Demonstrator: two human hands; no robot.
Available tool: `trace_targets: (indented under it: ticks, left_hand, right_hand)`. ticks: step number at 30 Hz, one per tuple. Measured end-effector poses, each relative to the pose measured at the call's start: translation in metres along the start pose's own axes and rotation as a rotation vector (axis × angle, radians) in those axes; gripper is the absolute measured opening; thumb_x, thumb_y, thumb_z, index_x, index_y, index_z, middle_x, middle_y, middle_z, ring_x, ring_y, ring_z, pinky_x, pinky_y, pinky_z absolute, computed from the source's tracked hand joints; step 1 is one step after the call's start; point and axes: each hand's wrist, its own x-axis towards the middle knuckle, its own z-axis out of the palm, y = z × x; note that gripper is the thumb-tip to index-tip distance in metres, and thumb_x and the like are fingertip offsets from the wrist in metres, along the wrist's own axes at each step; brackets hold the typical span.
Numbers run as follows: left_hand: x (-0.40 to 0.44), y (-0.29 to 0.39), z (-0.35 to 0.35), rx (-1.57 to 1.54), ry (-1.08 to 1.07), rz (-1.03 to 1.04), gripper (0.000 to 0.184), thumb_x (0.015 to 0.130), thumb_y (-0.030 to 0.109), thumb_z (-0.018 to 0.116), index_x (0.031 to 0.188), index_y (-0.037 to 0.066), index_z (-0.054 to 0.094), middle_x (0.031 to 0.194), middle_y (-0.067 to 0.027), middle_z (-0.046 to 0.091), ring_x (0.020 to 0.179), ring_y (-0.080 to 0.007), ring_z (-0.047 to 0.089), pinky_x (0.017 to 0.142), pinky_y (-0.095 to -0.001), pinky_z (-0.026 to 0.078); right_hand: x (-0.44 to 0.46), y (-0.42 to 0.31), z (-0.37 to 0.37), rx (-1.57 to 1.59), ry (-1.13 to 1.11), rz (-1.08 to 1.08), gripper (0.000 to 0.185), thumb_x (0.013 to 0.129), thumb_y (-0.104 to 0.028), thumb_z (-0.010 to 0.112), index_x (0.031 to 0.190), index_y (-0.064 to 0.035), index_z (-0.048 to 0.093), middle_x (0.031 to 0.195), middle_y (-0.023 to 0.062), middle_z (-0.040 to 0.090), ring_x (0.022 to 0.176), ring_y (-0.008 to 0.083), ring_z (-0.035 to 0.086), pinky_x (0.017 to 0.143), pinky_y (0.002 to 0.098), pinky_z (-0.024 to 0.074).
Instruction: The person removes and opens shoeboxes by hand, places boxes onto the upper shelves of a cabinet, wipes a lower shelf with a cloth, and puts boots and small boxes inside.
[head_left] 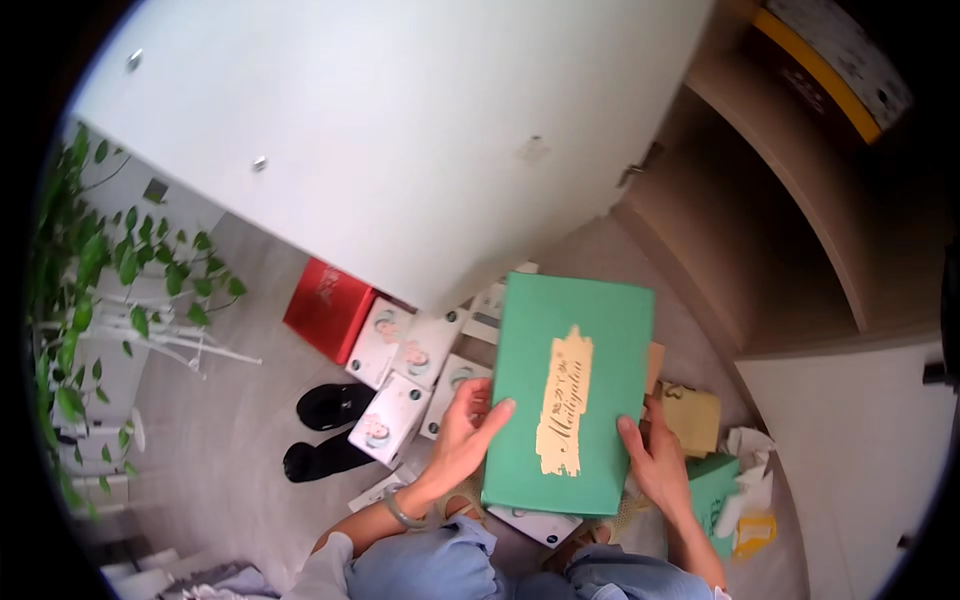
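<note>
A flat green box (525,350) with a cream label reading "Meilyalou" or similar is held up over my lap. My left hand (466,435) grips its left edge, thumb on the lid and fingers curled at the side. On the opposite edge, my right hand (655,455) holds it with the thumb on top; its other fingers are partly hidden behind the box. Below and behind it lie several white boxes (392,415) with a round picture on them. Part of this pile is covered by the green box.
A white cabinet door (400,130) stands open above. Shelves (770,170) are at right, with a yellow-edged box (820,75) on top. A red box (330,308), black shoes (335,407), a second green box (712,495) and crumpled paper (750,460) lie on the floor. A leafy plant (90,260) hangs left.
</note>
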Motion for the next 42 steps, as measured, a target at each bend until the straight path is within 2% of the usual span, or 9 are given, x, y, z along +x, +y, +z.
trace_targets:
  ticks: [3, 5, 6, 10, 16, 27, 30, 39, 42]
  left_hand:
    - [0.0, 0.002, 0.007, 0.042, 0.051, 0.022, 0.05, 0.096, 0.027, 0.061, 0.13, -0.005, 0.042, 0.116, -0.0134, 0.053, 0.1, -0.0212, 0.056, 0.084, -0.0319, 0.049]
    - [0.003, -0.012, 0.008, 0.302, 0.028, 0.134, 0.055, 0.097, 0.029, 0.058, 0.135, -0.005, 0.036, 0.12, -0.0181, 0.048, 0.113, -0.0272, 0.05, 0.096, -0.0377, 0.043]
    - [0.004, -0.01, 0.008, 0.371, 0.014, 0.109, 0.059, 0.099, 0.032, 0.054, 0.138, -0.006, 0.032, 0.123, -0.0219, 0.042, 0.124, -0.0342, 0.04, 0.106, -0.0422, 0.034]
    - [0.016, -0.014, 0.02, 0.333, 0.076, 0.195, 0.062, 0.101, 0.039, 0.047, 0.14, -0.005, 0.031, 0.13, -0.0247, 0.039, 0.125, -0.0383, 0.039, 0.11, -0.045, 0.03]
    - [0.022, -0.018, 0.019, 0.358, 0.073, 0.207, 0.062, 0.101, 0.039, 0.047, 0.14, -0.006, 0.03, 0.13, -0.0248, 0.041, 0.124, -0.0375, 0.041, 0.106, -0.0449, 0.033]
    - [0.027, -0.037, 0.018, 0.072, -0.009, -0.027, 0.08, 0.098, 0.049, 0.049, 0.144, -0.011, 0.023, 0.145, -0.0277, 0.032, 0.137, -0.034, 0.033, 0.113, -0.0394, 0.028]
    - [0.026, -0.039, 0.017, -0.048, -0.049, -0.069, 0.085, 0.096, 0.051, 0.05, 0.146, -0.012, 0.02, 0.148, -0.0282, 0.028, 0.14, -0.034, 0.029, 0.114, -0.0382, 0.025]
    - [0.016, -0.041, 0.027, -0.414, -0.159, -0.122, 0.074, 0.095, 0.047, 0.054, 0.143, -0.006, 0.035, 0.142, -0.0216, 0.04, 0.134, -0.0269, 0.037, 0.111, -0.037, 0.029]
    - [0.002, -0.04, 0.044, -0.208, -0.001, -0.022, 0.07, 0.095, 0.042, 0.057, 0.142, -0.005, 0.037, 0.138, -0.0176, 0.047, 0.13, -0.0238, 0.042, 0.109, -0.0342, 0.031]
  right_hand:
    - [0.003, 0.025, 0.014, 0.019, -0.004, -0.082, 0.053, 0.1, -0.034, 0.05, 0.139, -0.001, 0.036, 0.118, 0.0214, 0.062, 0.108, 0.0271, 0.061, 0.092, 0.035, 0.0452]
    - [0.016, 0.05, 0.024, 0.071, 0.136, -0.224, 0.056, 0.099, -0.036, 0.051, 0.141, -0.0035, 0.033, 0.096, 0.0204, 0.065, 0.088, 0.031, 0.064, 0.083, 0.0361, 0.0481]
    - [0.021, 0.05, 0.026, 0.088, 0.146, -0.301, 0.062, 0.1, -0.035, 0.05, 0.148, -0.004, 0.025, 0.116, 0.0212, 0.059, 0.105, 0.0313, 0.059, 0.093, 0.0378, 0.0447]
    - [0.034, 0.027, 0.02, 0.16, 0.206, -0.351, 0.068, 0.102, -0.031, 0.044, 0.155, -0.0027, 0.012, 0.151, 0.0186, 0.031, 0.135, 0.0308, 0.039, 0.108, 0.0396, 0.0328]
    - [0.065, 0.031, 0.049, 0.254, 0.364, -0.45, 0.056, 0.106, -0.027, 0.033, 0.153, -0.0016, 0.017, 0.158, 0.0174, 0.023, 0.147, 0.0288, 0.019, 0.118, 0.0364, 0.0157]
    - [0.063, 0.035, 0.051, 0.387, 0.383, -0.507, 0.054, 0.105, -0.025, 0.038, 0.151, 0.0003, 0.023, 0.153, 0.0174, 0.031, 0.141, 0.0277, 0.03, 0.115, 0.0361, 0.0215]
    - [0.054, 0.052, 0.055, 0.48, 0.262, -0.334, 0.06, 0.104, -0.035, 0.04, 0.15, 0.0011, 0.025, 0.15, 0.0177, 0.034, 0.138, 0.026, 0.033, 0.114, 0.0346, 0.0239]
    - [0.02, 0.087, 0.067, 0.732, 0.052, -0.11, 0.071, 0.101, -0.049, 0.042, 0.149, 0.0011, 0.028, 0.148, 0.0166, 0.038, 0.133, 0.0251, 0.039, 0.113, 0.0352, 0.0272]
    - [0.021, 0.094, 0.067, 0.774, -0.032, -0.09, 0.072, 0.1, -0.051, 0.043, 0.149, 0.0007, 0.027, 0.146, 0.0165, 0.039, 0.133, 0.0244, 0.039, 0.112, 0.0358, 0.0296]
